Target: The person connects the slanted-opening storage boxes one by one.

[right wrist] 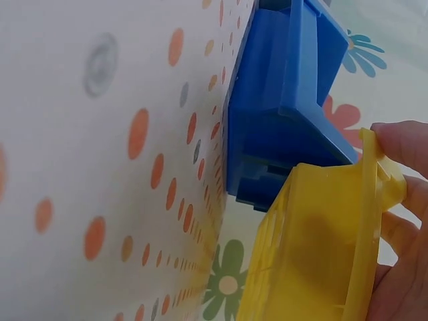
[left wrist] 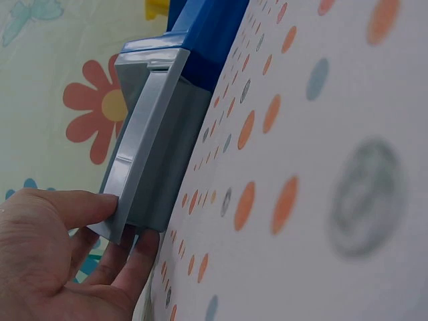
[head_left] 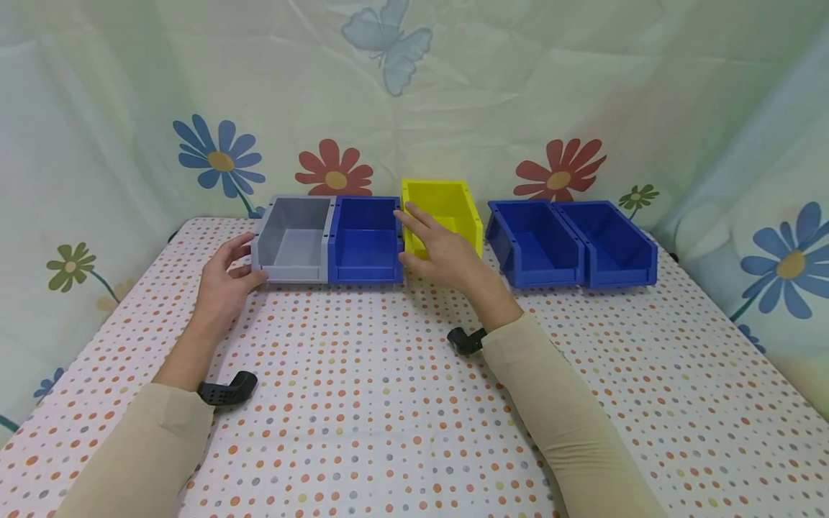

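At the left end of the bins, a grey storage bin (head_left: 293, 273) stands against a blue bin (head_left: 365, 273). My left hand (head_left: 223, 280) grips the grey bin's front left corner, thumb on the front and fingers along the side, as the left wrist view shows close up. A yellow bin (head_left: 476, 223) hangs tilted beside that blue bin, its underside raised off the tablecloth. My right hand (head_left: 447, 253) holds the yellow bin by its left wall, with the thumb (right wrist: 404, 144) on the outside at the rim; its front is partly hidden behind this hand.
Two more blue bins (head_left: 550, 277) (head_left: 622, 277) stand side by side to the right of the yellow one. A dotted cloth (head_left: 363, 403) covers the table. Behind it hangs a flowered curtain (head_left: 466, 93). Dark straps with cameras (head_left: 229, 390) circle both wrists.
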A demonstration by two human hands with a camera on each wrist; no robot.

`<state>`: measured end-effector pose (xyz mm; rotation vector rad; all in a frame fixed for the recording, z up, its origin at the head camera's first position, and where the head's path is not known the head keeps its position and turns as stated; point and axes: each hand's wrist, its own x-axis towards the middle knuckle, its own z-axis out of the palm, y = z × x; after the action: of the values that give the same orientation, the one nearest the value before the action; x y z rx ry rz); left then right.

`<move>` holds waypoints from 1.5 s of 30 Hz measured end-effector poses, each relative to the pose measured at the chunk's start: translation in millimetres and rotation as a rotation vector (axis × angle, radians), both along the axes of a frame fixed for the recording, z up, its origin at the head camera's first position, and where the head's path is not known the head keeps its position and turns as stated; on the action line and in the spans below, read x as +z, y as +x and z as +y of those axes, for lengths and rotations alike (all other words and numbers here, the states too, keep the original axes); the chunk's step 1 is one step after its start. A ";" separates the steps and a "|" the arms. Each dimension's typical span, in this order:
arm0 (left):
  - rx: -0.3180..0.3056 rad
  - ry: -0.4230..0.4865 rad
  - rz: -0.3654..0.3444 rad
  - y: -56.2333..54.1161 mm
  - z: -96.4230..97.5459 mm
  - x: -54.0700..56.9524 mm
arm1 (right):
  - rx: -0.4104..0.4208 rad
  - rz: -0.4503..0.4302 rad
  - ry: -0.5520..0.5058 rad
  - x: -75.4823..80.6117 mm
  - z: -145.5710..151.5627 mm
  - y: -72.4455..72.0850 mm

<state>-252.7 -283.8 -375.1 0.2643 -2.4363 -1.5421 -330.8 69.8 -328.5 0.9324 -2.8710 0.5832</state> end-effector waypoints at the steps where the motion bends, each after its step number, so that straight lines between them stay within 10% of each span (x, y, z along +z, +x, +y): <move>1: -0.001 0.001 0.000 0.3 -0.4 -0.5 | 0.000 0.000 0.002 -0.7 -0.2 -0.2; 45: -0.008 0.007 0.000 1.1 -0.8 -1.2 | 0.009 -0.077 -0.010 -14.8 0.4 0.2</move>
<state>-251.6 -284.5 -376.2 0.2559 -2.4356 -1.5543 -330.6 70.2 -343.3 0.9426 -2.9300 0.6475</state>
